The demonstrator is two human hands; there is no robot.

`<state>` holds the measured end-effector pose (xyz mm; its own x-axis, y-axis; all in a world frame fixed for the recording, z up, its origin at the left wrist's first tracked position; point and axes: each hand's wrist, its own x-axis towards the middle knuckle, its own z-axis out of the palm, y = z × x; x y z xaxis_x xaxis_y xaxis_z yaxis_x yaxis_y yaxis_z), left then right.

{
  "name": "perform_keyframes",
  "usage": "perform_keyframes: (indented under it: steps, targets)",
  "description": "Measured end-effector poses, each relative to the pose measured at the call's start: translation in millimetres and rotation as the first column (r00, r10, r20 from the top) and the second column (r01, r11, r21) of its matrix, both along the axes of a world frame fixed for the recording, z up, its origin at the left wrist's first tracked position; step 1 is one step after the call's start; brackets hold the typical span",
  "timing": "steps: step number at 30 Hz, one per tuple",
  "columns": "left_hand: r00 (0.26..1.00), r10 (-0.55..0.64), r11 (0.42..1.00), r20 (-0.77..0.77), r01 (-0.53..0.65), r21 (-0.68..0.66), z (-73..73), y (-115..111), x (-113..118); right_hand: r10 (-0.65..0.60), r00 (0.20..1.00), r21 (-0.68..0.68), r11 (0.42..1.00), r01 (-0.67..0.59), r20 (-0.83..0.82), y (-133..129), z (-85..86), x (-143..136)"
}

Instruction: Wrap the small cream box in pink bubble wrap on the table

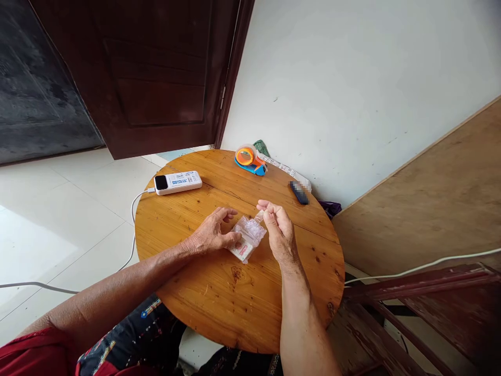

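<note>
A small clear plastic packet [250,233] lies on the round wooden table in front of me. Inside its lower part shows a white piece with red print, too small to read. The thumb of my left hand [213,231] rests on the packet's left side, pressing it against the table, while the other fingers stretch forward apart from it. My right hand [279,230] pinches a short clear strip [259,216] between thumb and index finger at the packet's upper right corner. The strip appears to be tape or a plastic flap; I cannot tell which.
On the wooden table [219,303] a white device [182,181] with a dark screen and cable [133,230] lies at the left. An orange and blue tape dispenser [250,159] stands at the far edge. A dark, partly blurred object [298,193] lies farther right, near the wall.
</note>
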<state>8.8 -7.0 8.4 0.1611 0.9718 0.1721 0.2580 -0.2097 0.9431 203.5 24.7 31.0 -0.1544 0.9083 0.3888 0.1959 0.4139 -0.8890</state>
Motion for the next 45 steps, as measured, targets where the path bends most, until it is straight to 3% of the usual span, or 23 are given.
perform_keyframes:
  steps: [5, 10, 14, 16, 19, 23, 26, 30, 34, 39, 42, 45]
  targets:
    - [0.94, -0.11, 0.968, 0.324, 0.175, -0.179, -9.0, 4, 1, 0.055, 0.99, -0.026, 0.998, -0.059, -0.129, 1, -2.0, 1]
    - [0.87, -0.234, 0.899, 0.435, 0.364, -0.243, -9.2, 4, 5, 0.012, 0.994, -0.034, 0.999, -0.015, -0.11, 4, -3.2, 3]
    - [0.898, -0.152, 0.901, 0.413, 0.297, -0.315, -9.0, 6, 8, -0.253, 0.967, 0.061, 0.966, 0.251, 0.028, 4, -1.4, 3]
    - [0.884, -0.077, 0.913, 0.46, 0.247, -0.323, -8.4, 7, 9, -0.315, 0.949, 0.094, 0.945, 0.312, 0.015, 0, 2.9, 2]
    - [0.833, 0.014, 0.92, 0.553, 0.206, -0.333, -7.2, 8, 8, -0.157, 0.987, 0.029, 0.987, 0.156, 0.022, -10, 10.9, 0]
    - [0.794, 0.069, 0.917, 0.604, 0.188, -0.352, -4.5, 9, 5, 0.07, 0.971, -0.046, 0.997, -0.061, 0.228, -19, 13.5, -10]
    - [0.772, 0.064, 0.917, 0.632, 0.205, -0.343, -0.7, 8, 5, 0.077, 0.921, -0.04, 0.997, -0.067, 0.381, -19, 6.7, -19]
    - [0.787, 0.024, 0.916, 0.617, 0.23, -0.329, 3.3, 6, 5, -0.022, 0.897, -0.013, 0.999, 0.031, 0.442, -14, -3.5, -23]
    - [0.78, 0.061, 0.911, 0.623, 0.212, -0.355, 0.6, 8, 3, -0.053, 0.94, -0.05, 0.996, 0.074, 0.336, -7, -5.6, -15]
    - [0.695, 0.231, 0.914, 0.681, 0.084, -0.396, -6.2, 19, -4, -0.173, 0.98, -0.252, 0.957, 0.143, -0.102, 5, -7.3, -2]
    - [0.711, 0.25, 0.915, 0.657, 0.048, -0.4, -7.1, 23, -6, -0.206, 0.951, -0.4, 0.911, 0.099, -0.232, 11, -12.2, 0]
    - [0.757, 0.245, 0.927, 0.605, 0.0, -0.376, -4.4, 22, -7, -0.256, 0.932, -0.474, 0.874, 0.11, -0.256, 14, -18.4, 0]
